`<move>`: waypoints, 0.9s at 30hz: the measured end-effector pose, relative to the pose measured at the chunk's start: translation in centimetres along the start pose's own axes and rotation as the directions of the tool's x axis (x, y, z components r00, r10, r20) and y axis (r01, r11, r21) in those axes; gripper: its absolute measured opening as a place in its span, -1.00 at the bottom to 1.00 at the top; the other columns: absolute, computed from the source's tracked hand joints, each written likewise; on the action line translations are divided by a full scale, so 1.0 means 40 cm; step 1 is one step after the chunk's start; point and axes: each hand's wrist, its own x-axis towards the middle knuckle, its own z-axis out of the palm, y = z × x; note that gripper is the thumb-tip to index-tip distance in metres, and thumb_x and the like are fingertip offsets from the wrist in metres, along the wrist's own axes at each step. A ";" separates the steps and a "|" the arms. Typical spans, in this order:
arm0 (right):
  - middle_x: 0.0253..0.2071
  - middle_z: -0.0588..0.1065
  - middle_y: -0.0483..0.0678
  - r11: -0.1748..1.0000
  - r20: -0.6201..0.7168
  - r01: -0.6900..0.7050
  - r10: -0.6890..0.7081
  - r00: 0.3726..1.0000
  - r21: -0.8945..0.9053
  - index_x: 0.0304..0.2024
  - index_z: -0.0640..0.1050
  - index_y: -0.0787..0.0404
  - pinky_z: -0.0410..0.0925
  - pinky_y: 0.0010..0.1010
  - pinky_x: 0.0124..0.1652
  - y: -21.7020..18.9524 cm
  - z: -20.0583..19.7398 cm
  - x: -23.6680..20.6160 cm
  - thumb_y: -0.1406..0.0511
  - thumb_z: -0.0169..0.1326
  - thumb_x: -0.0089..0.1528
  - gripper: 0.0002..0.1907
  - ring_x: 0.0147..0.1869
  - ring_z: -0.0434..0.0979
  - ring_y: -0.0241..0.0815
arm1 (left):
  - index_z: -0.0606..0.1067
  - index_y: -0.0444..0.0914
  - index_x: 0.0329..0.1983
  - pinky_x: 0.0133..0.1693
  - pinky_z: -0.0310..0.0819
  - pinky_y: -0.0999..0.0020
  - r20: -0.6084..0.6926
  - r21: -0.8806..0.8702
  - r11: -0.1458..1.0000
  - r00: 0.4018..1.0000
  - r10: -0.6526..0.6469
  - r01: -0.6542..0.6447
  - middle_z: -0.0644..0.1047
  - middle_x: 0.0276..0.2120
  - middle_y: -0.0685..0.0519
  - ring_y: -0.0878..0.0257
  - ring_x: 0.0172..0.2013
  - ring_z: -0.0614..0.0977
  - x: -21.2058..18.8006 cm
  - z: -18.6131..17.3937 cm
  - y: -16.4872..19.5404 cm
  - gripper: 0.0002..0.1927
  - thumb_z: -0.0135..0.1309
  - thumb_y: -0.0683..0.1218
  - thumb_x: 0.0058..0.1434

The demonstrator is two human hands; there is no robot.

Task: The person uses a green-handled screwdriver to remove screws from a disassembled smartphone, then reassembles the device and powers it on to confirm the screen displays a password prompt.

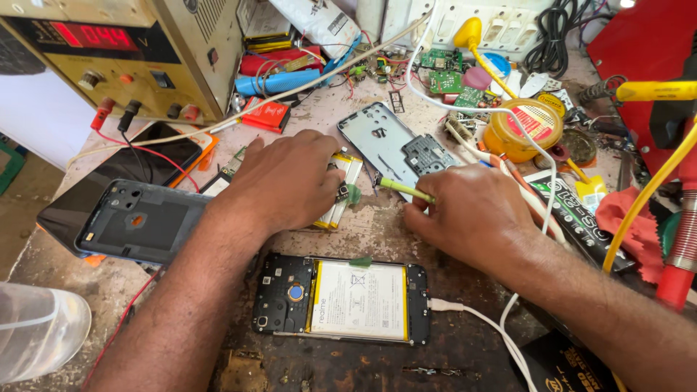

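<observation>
My left hand [284, 180] lies palm down over a flat white phone battery with yellow edges [341, 190], fingers pressing it to the bench. My right hand [470, 212] pinches a thin yellow-green tool [404, 189] whose tip points left toward the battery's connector end. Just behind the tool lies a grey phone mid-frame [381, 141]. Near the front edge sits an opened phone [341, 299] with its white battery and black boards exposed, a white cable [479, 317] plugged into its right end.
A yellow bench power supply [156, 58] with red digits stands at the back left, its leads trailing down. A dark phone back cover [141, 220] lies left. A yellow tape roll [524, 129], green circuit boards [451, 80], a white socket strip [501, 25] and red cloth crowd the right.
</observation>
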 end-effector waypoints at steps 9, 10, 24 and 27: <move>-0.57 0.58 0.07 0.994 -0.106 0.020 -0.008 0.994 0.104 -0.27 0.71 0.08 0.46 -0.14 -0.37 0.028 -0.015 0.008 -0.04 0.22 0.16 -0.63 -0.48 0.62 -0.01 | 0.44 -0.14 0.15 0.21 0.07 -0.32 0.018 0.046 0.999 1.000 -0.024 0.023 0.49 0.10 -0.07 -0.07 0.17 0.46 -0.006 -0.009 0.009 -0.54 0.03 0.12 0.23; -0.59 0.57 0.05 0.990 -0.163 0.017 0.006 0.987 0.141 -0.27 0.71 0.10 0.45 -0.18 -0.40 0.044 -0.027 0.014 -0.04 0.23 0.17 -0.62 -0.52 0.61 -0.06 | 0.46 -0.14 0.13 0.21 0.10 -0.31 0.013 0.047 0.999 1.000 -0.020 0.019 0.51 0.09 -0.06 -0.05 0.17 0.48 -0.005 -0.007 0.008 -0.56 0.02 0.12 0.25; -0.06 0.62 -0.01 0.998 -0.132 -0.025 0.032 0.991 0.054 0.13 0.60 0.02 0.45 -0.07 -0.19 0.093 -0.039 0.052 -0.12 0.31 0.06 -0.33 -0.24 0.63 -0.04 | 0.58 -0.20 -0.01 -0.10 0.41 -0.18 -0.330 0.139 0.990 0.944 0.024 0.023 0.64 -0.27 -0.14 -0.12 -0.14 0.66 -0.005 -0.022 -0.064 -0.72 0.14 -0.06 0.22; 0.00 0.61 -0.09 0.987 0.012 -0.152 0.152 0.988 0.047 0.16 0.57 -0.09 0.50 -0.10 -0.12 0.090 -0.035 0.055 -0.13 0.33 0.00 -0.29 -0.23 0.68 -0.06 | 0.56 -0.22 -0.03 0.05 0.37 -0.14 -0.020 0.110 0.985 0.991 -0.131 0.132 0.65 -0.22 -0.07 -0.07 -0.05 0.64 -0.019 -0.053 -0.043 -0.52 0.24 0.19 0.15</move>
